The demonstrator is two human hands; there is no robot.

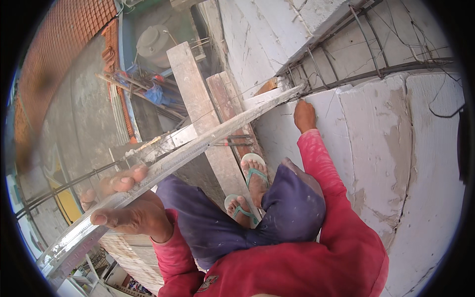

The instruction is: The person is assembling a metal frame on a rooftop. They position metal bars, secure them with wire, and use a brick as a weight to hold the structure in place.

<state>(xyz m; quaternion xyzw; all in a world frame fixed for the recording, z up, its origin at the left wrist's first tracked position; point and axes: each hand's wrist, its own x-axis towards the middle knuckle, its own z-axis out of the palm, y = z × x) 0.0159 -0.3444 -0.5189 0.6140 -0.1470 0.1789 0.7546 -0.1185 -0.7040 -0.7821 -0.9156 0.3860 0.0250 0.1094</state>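
Note:
A long, mortar-stained metal straightedge (198,147) slants across the view from the lower left to the reinforcing bars at the upper right. My left hand (131,210) grips it near its lower left end, the thumb on the near side and the fingers over the far side. My right hand (305,117) is closed in a fist against the top of the pale block wall (326,116), just below the straightedge's far end. Anything inside that fist is hidden. Beside it, the steel reinforcing bars (366,42) run along a gap between block surfaces.
My sandalled feet (255,175) rest on narrow wooden planks (198,94) high above the ground. Loose wires (425,52) stick out at the upper right. Far below are a grey water tank (153,44), a blue plastic sheet (157,94) and a tiled roof (74,34).

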